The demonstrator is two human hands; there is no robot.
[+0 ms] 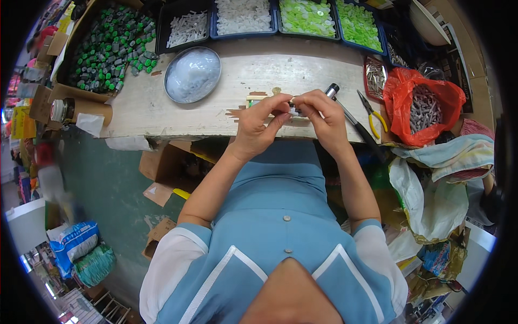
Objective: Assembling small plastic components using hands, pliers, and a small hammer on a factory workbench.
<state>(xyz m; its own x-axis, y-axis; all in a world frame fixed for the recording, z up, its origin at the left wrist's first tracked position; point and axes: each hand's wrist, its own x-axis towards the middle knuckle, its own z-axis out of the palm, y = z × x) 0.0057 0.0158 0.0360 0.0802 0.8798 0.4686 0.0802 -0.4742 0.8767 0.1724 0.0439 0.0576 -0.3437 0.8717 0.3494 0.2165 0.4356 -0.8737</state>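
Over the near edge of the workbench (302,59), my two hands meet at the fingertips. My left hand (259,125) is closed in a pinch, thumb against fingers. Opposite it, my right hand (327,117) pinches too. Between them is a small whitish-grey plastic piece (294,112), largely covered by the fingers, so its exact kind cannot be made out. Just beneath lies a pale strip or small jig (257,98) on the bench, partly hidden by my left hand. A hammer (350,112) with a black grip lies right of my right hand, and yellow-handled pliers (373,115) beyond it.
A round metal dish (215,81) of translucent pieces stands left. Behind it are a carton (69,65) of green-and-grey cylinders and several trays (245,36) of white and lime parts. To the right sit a red tray (368,93) of metal pins and a red bag (402,108) of grey parts.
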